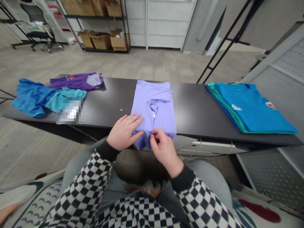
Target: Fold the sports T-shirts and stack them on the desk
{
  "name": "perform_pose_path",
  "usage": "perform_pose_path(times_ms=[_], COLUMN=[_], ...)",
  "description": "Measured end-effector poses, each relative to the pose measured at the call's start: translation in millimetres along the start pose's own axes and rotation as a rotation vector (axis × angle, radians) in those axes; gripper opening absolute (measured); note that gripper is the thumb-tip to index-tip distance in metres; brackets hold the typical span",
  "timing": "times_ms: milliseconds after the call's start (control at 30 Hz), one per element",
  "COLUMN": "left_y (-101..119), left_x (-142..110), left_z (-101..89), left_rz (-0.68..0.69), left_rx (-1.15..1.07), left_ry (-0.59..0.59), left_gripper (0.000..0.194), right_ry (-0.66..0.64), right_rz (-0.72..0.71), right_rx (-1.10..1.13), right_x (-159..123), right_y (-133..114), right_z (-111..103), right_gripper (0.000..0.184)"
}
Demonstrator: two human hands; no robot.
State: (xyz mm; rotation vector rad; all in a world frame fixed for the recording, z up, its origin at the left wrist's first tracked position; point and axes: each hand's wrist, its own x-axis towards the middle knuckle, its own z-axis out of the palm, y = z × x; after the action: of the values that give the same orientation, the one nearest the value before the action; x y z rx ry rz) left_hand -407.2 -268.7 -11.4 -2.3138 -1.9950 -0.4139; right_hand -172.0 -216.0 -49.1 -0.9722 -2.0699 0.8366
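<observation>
A lavender shirt [163, 109], partly folded, lies on the dark table [190, 110] straight ahead of me. Its lower end hangs a little over the table's front edge. My left hand [124, 131] rests flat with fingers stretched, the fingertips and thumb on the shirt's left side. With thumb and fingers pinched together, my right hand [163, 147] grips the fabric near the shirt's lower middle. A small white print shows in the opening between the folded layers.
Folded shirts in blue and green [258, 107] are stacked at the table's right end. Crumpled blue [33, 96], teal [66, 96] and purple [76, 81] garments lie at the left end. Beyond the table stands a shelf [95, 17] with cardboard boxes.
</observation>
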Motion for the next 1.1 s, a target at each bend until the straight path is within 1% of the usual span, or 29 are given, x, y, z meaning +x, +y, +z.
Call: perform_pose_path(times_ms=[133,200,267,367,467,533,567,667,733,767,800,867,933,1000,1067,1100], left_y=[0,-2,-5,-12,-20,-24,-26,-28,-28,-28,-28,-28,-28,-28,-28,-28], left_x=[0,1,5,23,54,76,86,104,108,108,107,106,105,105,106,106], left_z=[0.1,-2.2,-7.4,-18.7,-25.7,-23.4,-20.1,-5.8,2.5,5.3,7.1,8.5,8.3,7.9,8.0,8.1], left_rz=[-0.009,-0.004,0.008,0.017,-0.01,-0.01,-0.01,-0.05,-0.072,-0.074,-0.075,-0.077,-0.08,-0.081,-0.086,-0.088], left_rx=[-0.013,-0.033,-0.062,-0.103,-0.125,-0.139,-0.141,-0.097,-0.052,-0.037,-0.029,-0.024,-0.022,-0.021,-0.024,-0.026], left_ry=[-0.008,-0.018,-0.031,-0.052,-0.019,0.015,0.01,-0.092,-0.15,-0.161,-0.165,-0.169,-0.17,-0.171,-0.17,-0.168], left_gripper=[0.068,0.069,0.069,0.059,0.049,0.051,0.055,0.066,0.072,0.074,0.076,0.077,0.077,0.077,0.077,0.077], right_ry=[-0.049,-0.047,-0.014,0.071,0.12,0.115,0.103,0.016,-0.071,-0.112,-0.142,-0.16,-0.157,-0.154,-0.119,-0.08], right_rz=[-0.008,-0.011,0.005,0.051,0.071,0.073,0.077,0.129,0.195,0.223,0.242,0.26,0.294,0.366,0.429,0.448], right_rx=[0.026,0.026,0.012,-0.022,-0.016,0.005,0.007,-0.073,-0.148,-0.156,-0.136,-0.025,0.133,0.3,0.438,0.487], right_x=[-3,-3,-3,-1,0,-1,-1,-2,-1,0,1,4,6,7,6,4], right_y=[-3,-3,-2,0,-1,-2,-2,4,11,15,18,22,22,21,20,19], right_z=[3,3,3,2,1,1,1,3,6,8,10,15,19,23,28,30], right_gripper=[0.02,0.023,0.026,0.029,0.021,0.014,0.017,0.035,0.046,0.05,0.053,0.053,0.052,0.053,0.055,0.055])
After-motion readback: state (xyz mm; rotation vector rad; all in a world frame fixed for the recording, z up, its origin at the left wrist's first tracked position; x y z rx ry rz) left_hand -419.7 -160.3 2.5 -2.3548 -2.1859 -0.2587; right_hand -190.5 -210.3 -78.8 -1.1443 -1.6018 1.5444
